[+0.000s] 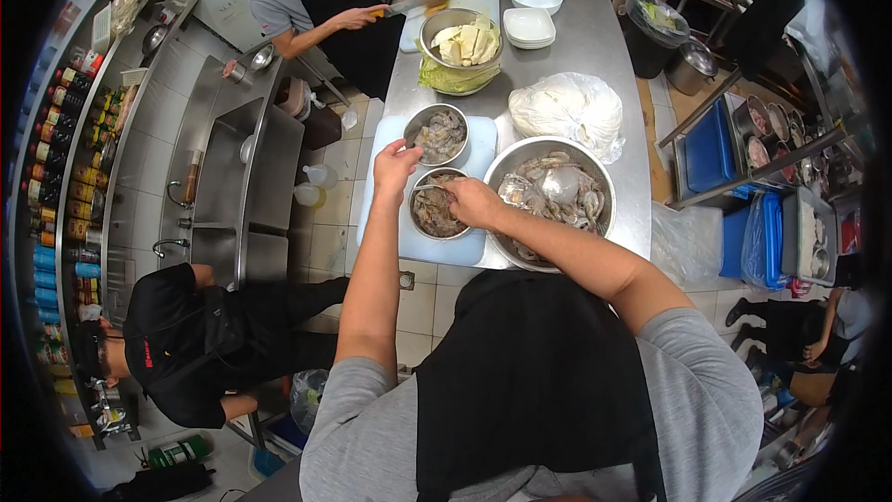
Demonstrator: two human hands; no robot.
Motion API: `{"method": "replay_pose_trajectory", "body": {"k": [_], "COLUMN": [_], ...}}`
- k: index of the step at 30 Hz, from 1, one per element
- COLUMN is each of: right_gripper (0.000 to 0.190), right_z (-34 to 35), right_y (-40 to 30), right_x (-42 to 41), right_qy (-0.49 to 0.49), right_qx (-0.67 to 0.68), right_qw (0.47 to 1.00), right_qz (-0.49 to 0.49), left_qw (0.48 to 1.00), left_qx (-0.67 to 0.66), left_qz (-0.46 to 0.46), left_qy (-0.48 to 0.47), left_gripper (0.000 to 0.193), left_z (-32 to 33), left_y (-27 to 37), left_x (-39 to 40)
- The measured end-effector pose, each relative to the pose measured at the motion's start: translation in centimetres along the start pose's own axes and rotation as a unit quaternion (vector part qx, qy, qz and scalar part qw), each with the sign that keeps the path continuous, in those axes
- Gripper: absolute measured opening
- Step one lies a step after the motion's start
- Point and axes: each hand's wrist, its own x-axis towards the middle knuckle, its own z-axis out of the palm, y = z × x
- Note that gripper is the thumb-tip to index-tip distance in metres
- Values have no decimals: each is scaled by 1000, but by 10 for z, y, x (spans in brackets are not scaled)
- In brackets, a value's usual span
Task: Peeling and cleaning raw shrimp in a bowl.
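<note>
My left hand (396,169) is at the near-left rim of a steel bowl of peeled shrimp (439,138). Its fingers are bent close together, and I cannot tell whether anything is between them. A thin metal tool (428,187), its exact kind unclear, is gripped in my right hand (475,202). That hand is over a second steel bowl, which contains shrimp shells and heads (437,213). Both bowls stand on a pale blue cutting board (385,223). Under my right forearm, a large perforated steel colander (608,206) contains whole shrimp (550,181) and clumps of ice.
A plastic bag with white contents (566,111) lies beyond the colander. Farther up the steel table (592,35) are a bowl of cut cabbage (463,45) and stacked white dishes (529,28). Across it, a co-worker (320,0) cuts with a knife (414,5). Another person (181,341) bends at left.
</note>
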Motion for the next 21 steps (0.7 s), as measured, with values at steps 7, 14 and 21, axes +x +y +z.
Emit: {"method": "replay_pose_trajectory", "body": {"k": [7, 14, 21], "right_gripper": [10, 23, 25], "right_z": [-40, -127, -77], "right_y": [20, 58, 69], "right_x": [-8, -59, -127], "right_qy": [55, 55, -205], "right_qx": [85, 16, -76], "right_qw": [993, 978, 958], "right_qz": [58, 201, 184], "left_qw": [998, 983, 916], "left_qx": [-60, -26, 150], "left_qz": [7, 6, 35], "left_qy": [-11, -181, -371], "left_gripper": [47, 26, 21], "left_z": [-14, 10, 87], "left_y": [-12, -7, -44], "left_x": [-38, -115, -147]}}
